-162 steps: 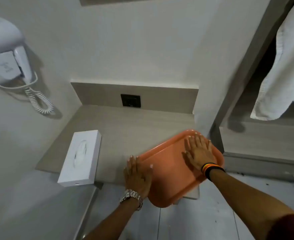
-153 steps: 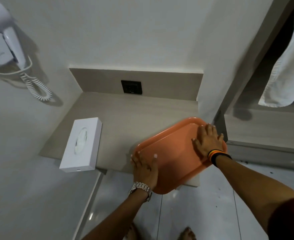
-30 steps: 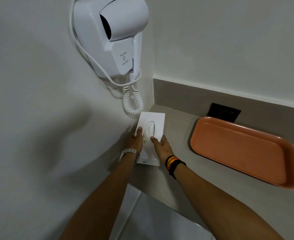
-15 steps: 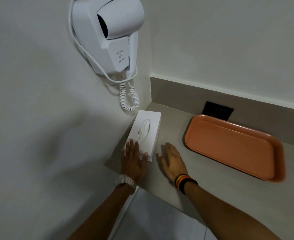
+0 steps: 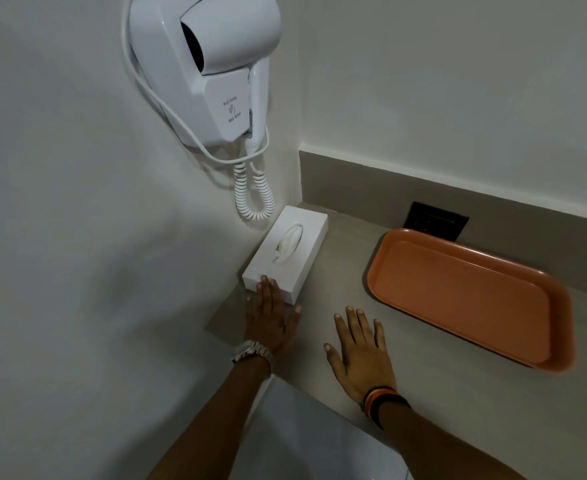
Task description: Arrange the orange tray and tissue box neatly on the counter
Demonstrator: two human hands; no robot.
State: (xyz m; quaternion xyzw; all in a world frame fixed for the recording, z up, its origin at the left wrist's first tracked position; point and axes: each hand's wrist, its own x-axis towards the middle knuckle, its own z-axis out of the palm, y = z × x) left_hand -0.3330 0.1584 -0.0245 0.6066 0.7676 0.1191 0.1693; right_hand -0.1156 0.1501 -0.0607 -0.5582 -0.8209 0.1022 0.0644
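Observation:
The white tissue box lies along the left wall in the counter's back left corner, a tissue poking from its oval slot. My left hand is flat, fingers spread, its fingertips touching the box's near end. My right hand rests flat on the grey counter to the right of the box, holding nothing. The empty orange tray lies further right, close to the back splash.
A white wall-mounted hair dryer hangs above the box, its coiled cord dangling just behind it. A black socket plate sits in the back splash behind the tray. The counter's front edge runs below my wrists.
The tray went from overhanging the front edge to lying by the back splash. The tissue box slid back along the wall into the corner. My right hand has come off the box onto the counter.

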